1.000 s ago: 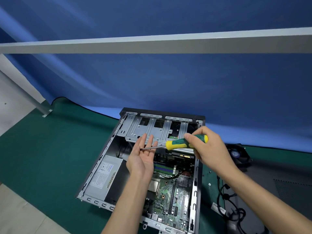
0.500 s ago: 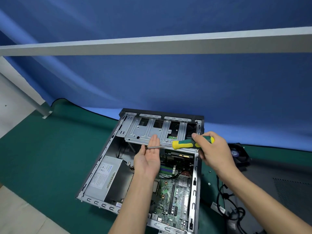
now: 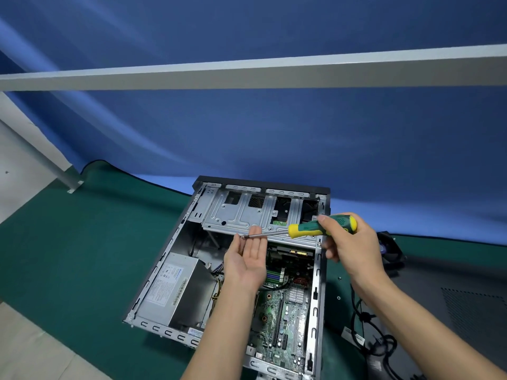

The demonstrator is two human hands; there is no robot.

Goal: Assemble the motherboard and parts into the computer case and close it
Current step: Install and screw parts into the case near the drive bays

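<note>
- The computer case lies open on its side, below the fingers, its grey frame bare.
- The green motherboard sits flat inside it.
- The green-and-yellow screwdriver lies level, handle within the right fingers, tip at the left fingers.

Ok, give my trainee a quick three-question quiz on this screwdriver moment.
1. True or false: the right hand grips the screwdriver by its handle.
2. Where is the screwdriver's tip? A) in a motherboard screw B) at the fingers of the open left hand C) on the power supply
3. Fill in: the computer case lies on a ____ mat.

Key: 1 true; 2 B; 3 green.
</note>
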